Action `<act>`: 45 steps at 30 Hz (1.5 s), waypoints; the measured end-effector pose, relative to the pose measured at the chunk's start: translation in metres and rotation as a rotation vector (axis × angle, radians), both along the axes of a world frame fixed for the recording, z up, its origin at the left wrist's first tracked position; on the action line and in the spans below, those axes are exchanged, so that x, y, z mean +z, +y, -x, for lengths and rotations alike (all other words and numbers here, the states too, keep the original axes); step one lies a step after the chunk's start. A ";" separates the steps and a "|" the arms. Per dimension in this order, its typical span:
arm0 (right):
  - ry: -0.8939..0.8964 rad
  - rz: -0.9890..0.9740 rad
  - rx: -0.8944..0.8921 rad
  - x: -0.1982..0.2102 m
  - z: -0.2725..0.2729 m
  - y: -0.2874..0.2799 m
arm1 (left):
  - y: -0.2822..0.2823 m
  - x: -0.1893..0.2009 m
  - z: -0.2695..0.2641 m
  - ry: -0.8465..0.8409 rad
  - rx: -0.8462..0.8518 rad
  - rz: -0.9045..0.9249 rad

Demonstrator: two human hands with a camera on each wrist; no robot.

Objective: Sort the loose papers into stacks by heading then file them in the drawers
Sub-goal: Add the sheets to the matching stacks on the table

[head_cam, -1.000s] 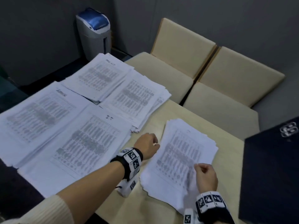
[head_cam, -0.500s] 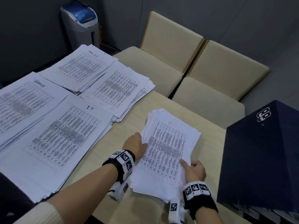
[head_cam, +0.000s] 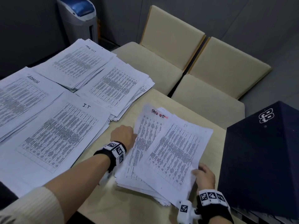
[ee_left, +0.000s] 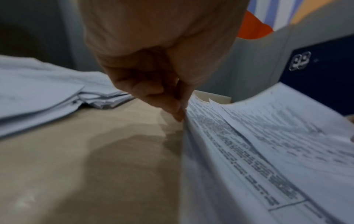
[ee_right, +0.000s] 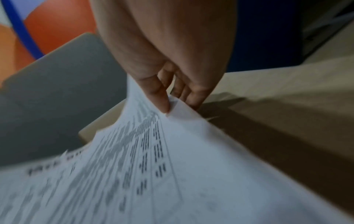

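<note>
**Top sheet pinched at its corner above the unsorted pile**

The right hand [head_cam: 204,174] is closed on the near right corner of the top sheet [head_cam: 176,152]; in the right wrist view the thumb [ee_right: 161,98] is seen pressed on the paper with the other fingers curled beneath it. The sheet is lifted off the unsorted pile [head_cam: 139,159] and skewed to the right of it, its long axis running from the near edge of the tabletop [head_cam: 103,199] away toward the chairs [head_cam: 169,50], heading end farthest from the person.

The left hand [head_cam: 123,135] is set against the left edge of the pile, fingers bent and fingertips [ee_left: 179,115] touching the paper edges; whether any sheet is actually gripped cannot be told, as the wrist view is blurred. On the page uncovered beneath the lifted sheet, red handwriting is read as "TASK LIST", though the letters are smeared.

To the left, four sorted stacks are laid on the tabletop, all pointed the same way as the pile. The nearest stack [head_cam: 53,136] is headed "I.T"; the one at the far left [head_cam: 19,97] is headed "ADMIN"; the farthest stack [head_cam: 76,63] carries a handwritten heading that seems to read "TASK LIST"; no heading can be made out on the fourth stack [head_cam: 116,88].

A dark blue box [head_cam: 262,159] with a white logo stands at the right of the tabletop, just beside the right hand. A grey bin with a blue lid [head_cam: 79,16] stands on the floor beyond.
</note>
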State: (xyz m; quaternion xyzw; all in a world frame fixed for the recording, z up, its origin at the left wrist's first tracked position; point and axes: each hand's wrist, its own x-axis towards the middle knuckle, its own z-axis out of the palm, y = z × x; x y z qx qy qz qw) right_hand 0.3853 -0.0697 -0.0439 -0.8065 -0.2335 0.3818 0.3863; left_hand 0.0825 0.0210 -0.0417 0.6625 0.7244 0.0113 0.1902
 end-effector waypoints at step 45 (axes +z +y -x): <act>0.334 0.268 0.430 0.001 0.306 0.093 | -0.027 0.023 0.375 -0.561 0.532 0.205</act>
